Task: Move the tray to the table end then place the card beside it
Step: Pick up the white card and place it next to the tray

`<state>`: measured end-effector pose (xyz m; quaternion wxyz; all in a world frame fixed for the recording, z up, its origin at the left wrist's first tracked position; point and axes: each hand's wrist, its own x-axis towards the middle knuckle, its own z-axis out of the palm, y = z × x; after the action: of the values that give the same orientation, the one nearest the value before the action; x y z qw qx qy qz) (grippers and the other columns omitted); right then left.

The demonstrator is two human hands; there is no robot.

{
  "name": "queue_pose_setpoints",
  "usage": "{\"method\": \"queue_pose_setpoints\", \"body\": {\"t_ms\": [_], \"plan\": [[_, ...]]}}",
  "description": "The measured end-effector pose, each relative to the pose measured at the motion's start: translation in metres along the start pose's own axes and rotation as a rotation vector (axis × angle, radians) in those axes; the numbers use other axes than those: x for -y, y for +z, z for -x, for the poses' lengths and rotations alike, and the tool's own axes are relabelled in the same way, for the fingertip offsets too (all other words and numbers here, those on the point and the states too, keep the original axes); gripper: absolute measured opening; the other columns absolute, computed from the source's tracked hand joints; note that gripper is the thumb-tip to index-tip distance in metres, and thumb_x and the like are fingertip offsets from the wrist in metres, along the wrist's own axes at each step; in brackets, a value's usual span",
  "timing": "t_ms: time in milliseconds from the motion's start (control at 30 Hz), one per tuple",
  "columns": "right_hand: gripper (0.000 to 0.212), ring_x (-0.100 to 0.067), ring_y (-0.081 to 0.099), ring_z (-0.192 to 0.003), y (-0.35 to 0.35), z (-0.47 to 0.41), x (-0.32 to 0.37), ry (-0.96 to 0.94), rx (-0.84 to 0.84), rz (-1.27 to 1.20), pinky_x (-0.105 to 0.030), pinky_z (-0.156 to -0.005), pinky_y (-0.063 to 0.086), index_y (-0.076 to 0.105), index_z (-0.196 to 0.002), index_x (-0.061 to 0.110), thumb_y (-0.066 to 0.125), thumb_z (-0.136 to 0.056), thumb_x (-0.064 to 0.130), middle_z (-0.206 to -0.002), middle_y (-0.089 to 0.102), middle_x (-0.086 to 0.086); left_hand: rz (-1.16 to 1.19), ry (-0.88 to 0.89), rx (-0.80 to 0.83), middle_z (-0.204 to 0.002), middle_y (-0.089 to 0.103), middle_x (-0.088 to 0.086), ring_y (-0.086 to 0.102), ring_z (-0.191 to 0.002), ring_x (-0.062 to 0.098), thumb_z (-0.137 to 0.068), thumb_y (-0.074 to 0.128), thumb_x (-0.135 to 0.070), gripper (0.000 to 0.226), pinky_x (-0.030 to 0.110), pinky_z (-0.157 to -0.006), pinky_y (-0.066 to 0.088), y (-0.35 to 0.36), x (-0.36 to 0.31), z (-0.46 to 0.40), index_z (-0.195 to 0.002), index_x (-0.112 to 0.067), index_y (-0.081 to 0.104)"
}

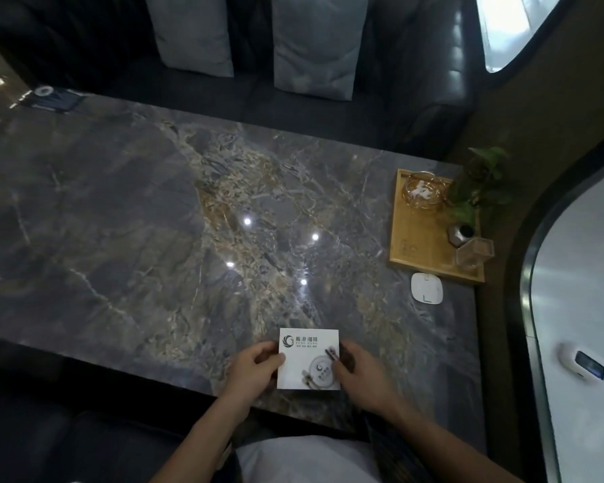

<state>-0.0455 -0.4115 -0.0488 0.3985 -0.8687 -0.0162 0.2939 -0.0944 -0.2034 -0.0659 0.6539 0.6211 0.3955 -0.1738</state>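
Both hands, left hand (255, 369) and right hand (358, 374), pinch the white square printed card (309, 359) at the near table edge, well short of the bamboo tray (422, 252); a careless placement risks striking the white puck (427, 288) beside that tray.

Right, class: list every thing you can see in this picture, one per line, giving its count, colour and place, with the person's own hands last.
Table: one, grey-brown marble, fills the middle.
Tray: one, pale wood, right end of the table.
Ashtray: one, amber glass, far corner of the tray.
Plant: one, green, far right side of the tray.
Small pot: one, grey metal, on the tray.
Clear holder: one, see-through, near right corner of the tray.
White pad: one, on the table beside the tray.
Card: one, white, near table edge.
Cushions: two, grey, on the far seat.
Left hand: on the card's left edge.
Right hand: on the card's right edge.
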Motion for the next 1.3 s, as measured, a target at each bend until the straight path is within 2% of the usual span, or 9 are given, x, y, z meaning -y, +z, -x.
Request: {"method": "queue_pose_setpoints", "body": {"t_ms": [167, 267, 400, 567, 833, 933, 1067, 1200, 1300], "plan": [[0.031, -0.01, 0.069, -0.078, 0.002, -0.004, -0.001, 0.005, -0.056, -0.073, -0.044, -0.075, 0.059, 0.063, -0.113, 0.025, 0.059, -0.083, 0.034, -0.088, 0.072, 0.005, 0.07, 0.061, 0.009, -0.092, 0.078, 0.001, 0.072, -0.091, 0.024, -0.08, 0.072, 0.006, 0.034, 0.046, -0.086, 0.058, -0.002, -0.004, 0.0, -0.109, -0.012, 0.069], [0.027, -0.007, 0.069, -0.076, -0.002, -0.004, 0.007, 0.008, -0.079, -0.106, -0.036, -0.072, 0.06, 0.062, -0.115, 0.021, 0.062, -0.088, 0.02, -0.084, 0.069, 0.01, 0.073, 0.114, 0.015, -0.093, 0.077, -0.001, 0.07, -0.088, 0.02, -0.078, 0.072, 0.011, 0.041, 0.037, -0.077, 0.057, -0.001, -0.008, 0.004, -0.112, -0.012, 0.066], [0.027, -0.009, 0.069, -0.077, -0.007, -0.006, 0.008, 0.007, -0.101, -0.152, -0.037, -0.073, 0.06, 0.062, -0.116, 0.02, 0.061, -0.089, 0.015, -0.087, 0.07, 0.006, 0.029, 0.213, 0.034, -0.108, 0.074, 0.002, 0.07, -0.101, 0.018, -0.075, 0.077, 0.004, 0.053, 0.039, -0.089, 0.057, -0.001, -0.01, 0.005, -0.122, -0.016, 0.063], [0.025, 0.002, 0.066, -0.07, -0.015, -0.006, 0.009, -0.007, -0.114, -0.195, -0.018, -0.061, 0.055, 0.06, -0.112, 0.023, 0.061, -0.09, 0.011, -0.083, 0.067, 0.008, 0.076, 0.223, 0.047, -0.093, 0.079, -0.008, 0.072, -0.093, 0.013, -0.078, 0.071, 0.012, 0.05, 0.035, -0.085, 0.058, 0.005, -0.017, 0.006, -0.116, -0.019, 0.066], [0.032, -0.009, 0.067, -0.074, -0.028, -0.001, -0.003, 0.036, -0.138, -0.294, -0.029, -0.067, 0.06, 0.06, -0.115, 0.022, 0.06, -0.089, 0.004, -0.089, 0.068, -0.002, 0.023, 0.275, 0.102, -0.095, 0.077, -0.012, 0.073, -0.088, 0.004, -0.079, 0.069, 0.013, 0.056, 0.02, -0.072, 0.058, 0.027, -0.03, 0.008, -0.127, -0.015, 0.061], [0.031, 0.0, 0.067, -0.07, -0.035, 0.001, -0.008, 0.046, -0.143, -0.328, -0.019, -0.061, 0.057, 0.059, -0.115, 0.023, 0.06, -0.09, 0.004, -0.089, 0.067, 0.002, -0.014, 0.277, 0.111, -0.096, 0.076, -0.012, 0.073, -0.09, 0.006, -0.08, 0.07, 0.01, 0.053, 0.023, -0.075, 0.059, 0.035, -0.033, 0.007, -0.127, -0.013, 0.062], [0.031, -0.006, 0.067, -0.073, -0.045, 0.003, -0.015, 0.055, -0.167, -0.37, -0.017, -0.062, 0.056, 0.062, -0.116, 0.02, 0.061, -0.089, 0.004, -0.09, 0.069, -0.001, -0.056, 0.277, 0.12, -0.103, 0.076, -0.007, 0.073, -0.095, 0.008, -0.079, 0.073, 0.007, 0.054, 0.023, -0.075, 0.058, 0.046, -0.04, 0.002, -0.129, -0.01, 0.062], [0.032, -0.006, 0.068, -0.076, -0.057, 0.005, -0.021, 0.052, -0.19, -0.453, -0.021, -0.067, 0.058, 0.061, -0.106, 0.029, 0.062, -0.089, 0.003, -0.089, 0.07, 0.0, -0.088, 0.273, 0.162, -0.103, 0.076, -0.01, 0.072, -0.1, 0.008, -0.078, 0.074, 0.006, 0.053, 0.03, -0.083, 0.059, 0.056, -0.049, -0.002, -0.128, -0.012, 0.063], [0.034, -0.018, 0.071, -0.086, -0.065, 0.004, -0.029, 0.106, -0.217, -0.549, -0.042, -0.078, 0.061, 0.062, -0.119, 0.017, 0.067, -0.087, 0.008, -0.092, 0.071, -0.003, -0.111, 0.27, 0.198, -0.107, 0.076, -0.006, 0.071, -0.102, 0.012, -0.08, 0.073, 0.006, 0.05, 0.033, -0.086, 0.058, 0.065, -0.054, -0.007, -0.125, -0.014, 0.065]]}}
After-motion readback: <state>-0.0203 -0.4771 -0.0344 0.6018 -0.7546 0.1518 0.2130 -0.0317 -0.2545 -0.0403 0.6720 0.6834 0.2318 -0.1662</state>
